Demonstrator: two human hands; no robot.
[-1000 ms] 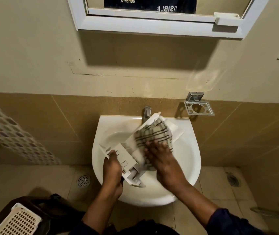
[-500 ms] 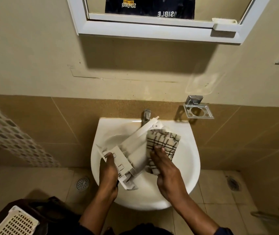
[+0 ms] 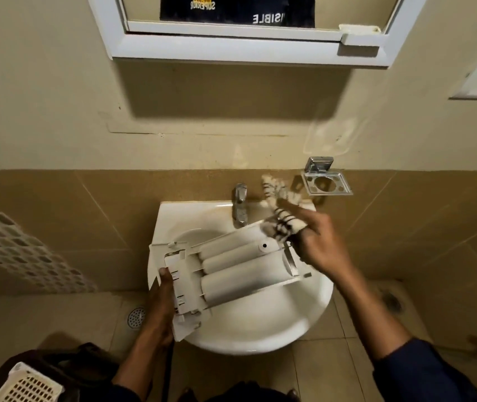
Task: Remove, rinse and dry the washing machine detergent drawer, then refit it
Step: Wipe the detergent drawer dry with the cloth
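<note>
head view: white detergent drawer [image 3: 240, 271], underside up, held slanting over sink [image 3: 260, 338] basin; front-panel end low at left, far end up near tap [image 3: 240, 204]. left hand [image 3: 160, 303]: grip clamped on front-panel end, thumb on top. right hand [image 3: 318, 245]: grip closed round checked cloth [image 3: 282, 216], bunched and blurred, just beside drawer's far end; touching or not, cannot tell. chrome soap holder [image 3: 325, 181] on tiled wall right of tap. mirror frame [image 3: 231, 50] above. floor drain [image 3: 136, 317] left of sink, white perforated basket [image 3: 25, 384] in bottom-left corner.

Dim warm light is cast from above, shadow thrown beneath the mirror [image 3: 231, 50], cloth [image 3: 285, 220] smeared by motion blur.
</note>
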